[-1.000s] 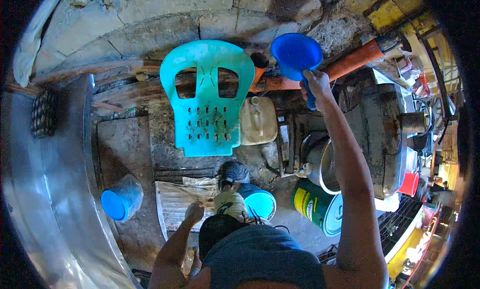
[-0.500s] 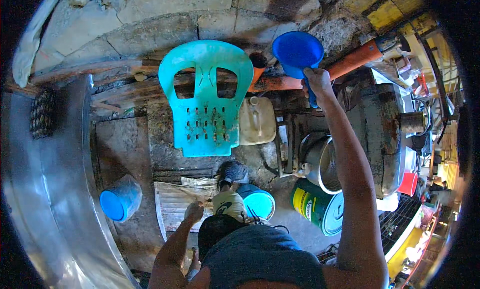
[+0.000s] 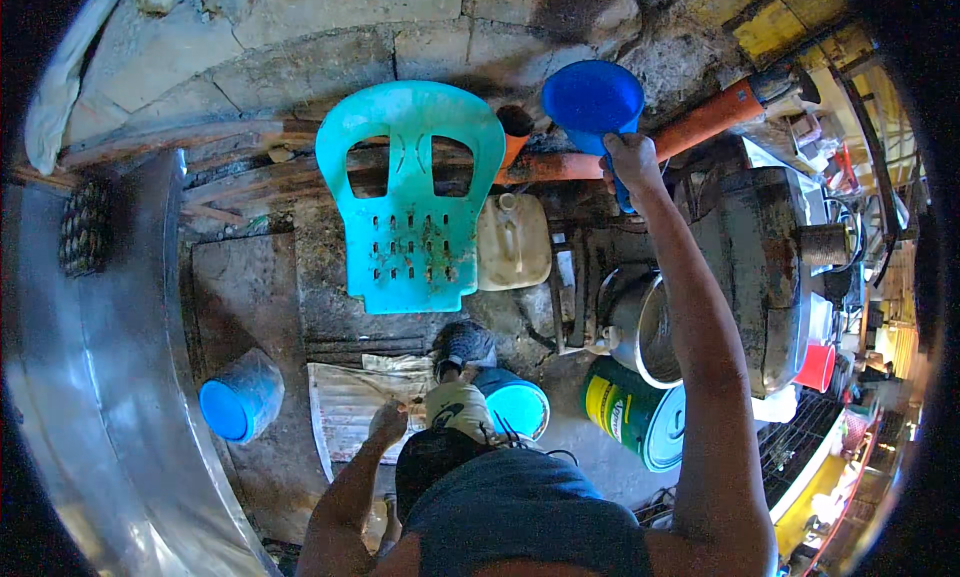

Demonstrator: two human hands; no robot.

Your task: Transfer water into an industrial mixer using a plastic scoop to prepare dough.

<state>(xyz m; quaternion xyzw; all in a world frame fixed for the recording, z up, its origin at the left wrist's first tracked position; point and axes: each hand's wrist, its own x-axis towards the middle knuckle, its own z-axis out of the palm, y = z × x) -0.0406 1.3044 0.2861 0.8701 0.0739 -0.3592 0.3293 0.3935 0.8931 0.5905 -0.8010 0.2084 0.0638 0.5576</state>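
A blue plastic dipper (image 3: 594,95) is held out ahead to the right, its round bowl farthest from me. My right hand (image 3: 632,160) is closed around its handle, with the arm stretched forward. Low in the view, my left hand (image 3: 390,419) is curled closed beside my leg, and nothing shows in its fingers. A turquoise plastic chair part (image 3: 412,217), with two large openings and rows of slots, stands left of the dipper. An off-white jerrycan (image 3: 512,242) is next to it, and an orange pipe (image 3: 560,167) runs behind the dipper's handle.
A sheet-metal surface (image 3: 110,377) borders the left side. Buckets stand around my feet: a blue one (image 3: 240,397), a blue-rimmed one (image 3: 518,407) and a lidded green one (image 3: 640,412). A metal pot (image 3: 650,327) lies right. A block wall (image 3: 310,67) rises ahead.
My right hand and the blue dipper have shifted very slightly left and away from me. My left hand stays in place.
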